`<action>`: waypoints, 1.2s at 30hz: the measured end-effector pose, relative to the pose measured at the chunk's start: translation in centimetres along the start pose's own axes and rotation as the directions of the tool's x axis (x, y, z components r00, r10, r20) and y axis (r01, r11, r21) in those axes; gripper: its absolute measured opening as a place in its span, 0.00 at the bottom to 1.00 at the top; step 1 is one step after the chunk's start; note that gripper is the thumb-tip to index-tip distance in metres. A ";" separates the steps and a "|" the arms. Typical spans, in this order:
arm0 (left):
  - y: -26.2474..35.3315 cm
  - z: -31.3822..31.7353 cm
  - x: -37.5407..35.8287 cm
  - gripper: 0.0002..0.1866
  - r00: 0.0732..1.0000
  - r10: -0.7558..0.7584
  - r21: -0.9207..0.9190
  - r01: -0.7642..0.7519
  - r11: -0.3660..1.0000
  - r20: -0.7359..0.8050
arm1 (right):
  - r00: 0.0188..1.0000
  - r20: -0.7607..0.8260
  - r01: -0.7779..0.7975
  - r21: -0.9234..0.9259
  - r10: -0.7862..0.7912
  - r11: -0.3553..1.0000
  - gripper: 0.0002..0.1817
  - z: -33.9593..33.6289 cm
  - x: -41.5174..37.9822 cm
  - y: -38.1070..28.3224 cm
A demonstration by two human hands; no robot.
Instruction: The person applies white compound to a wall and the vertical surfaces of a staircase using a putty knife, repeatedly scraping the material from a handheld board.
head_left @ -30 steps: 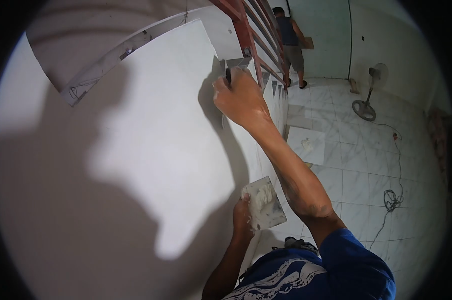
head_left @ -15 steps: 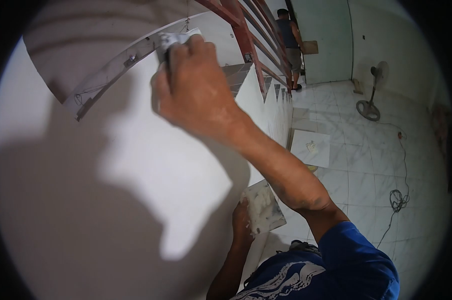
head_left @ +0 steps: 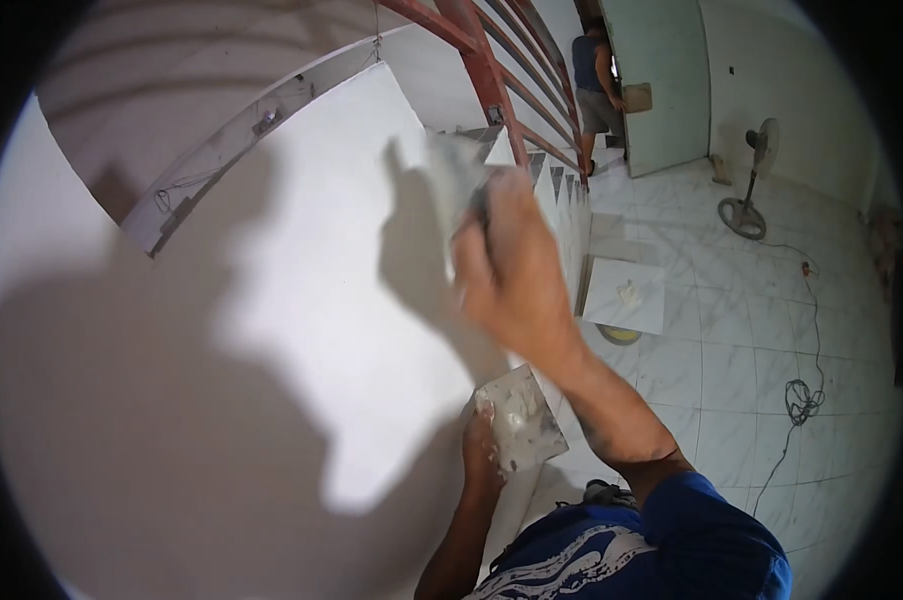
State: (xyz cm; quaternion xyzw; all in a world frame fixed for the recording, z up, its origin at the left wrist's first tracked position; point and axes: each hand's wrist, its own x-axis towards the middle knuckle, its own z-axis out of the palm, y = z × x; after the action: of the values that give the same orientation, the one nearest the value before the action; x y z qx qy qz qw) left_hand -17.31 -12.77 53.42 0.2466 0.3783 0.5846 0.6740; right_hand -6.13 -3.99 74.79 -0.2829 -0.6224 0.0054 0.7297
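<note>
Two tools in play: our right hand grips the putty knife against the wall at twelve o'clock; our left hand holds the hawk at six. We keep the blade flat, pressure even.

The person wears a blue short-sleeved T-shirt with a white swirling print across the chest. Both forearms are bare, and pale smears of plaster fleck the left hand.
</note>
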 end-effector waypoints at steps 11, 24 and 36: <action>0.3 -0.3 0.6 0.24 0.996 -0.083 0.031 0.083 0.996 -0.023 | 0.973 0.054 -0.206 -0.227 0.223 0.952 0.17 5.7 5.1 2.3; 0.7 0.9 -0.5 0.24 0.997 0.065 0.076 -0.067 0.995 0.034 | 0.950 0.178 0.269 -0.044 -0.257 0.962 0.18 7.5 9.2 -4.9; 0.2 0.0 -0.1 0.23 0.999 -0.007 0.067 0.010 0.998 -0.051 | 0.926 -0.018 -0.375 -0.127 0.376 0.918 0.08 3.9 2.4 5.2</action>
State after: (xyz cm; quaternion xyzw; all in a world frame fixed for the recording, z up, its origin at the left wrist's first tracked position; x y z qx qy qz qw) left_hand -17.45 -12.79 53.60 0.2526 0.4157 0.5749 0.6579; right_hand -7.38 2.84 74.99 -0.4432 -0.5583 0.1063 0.6932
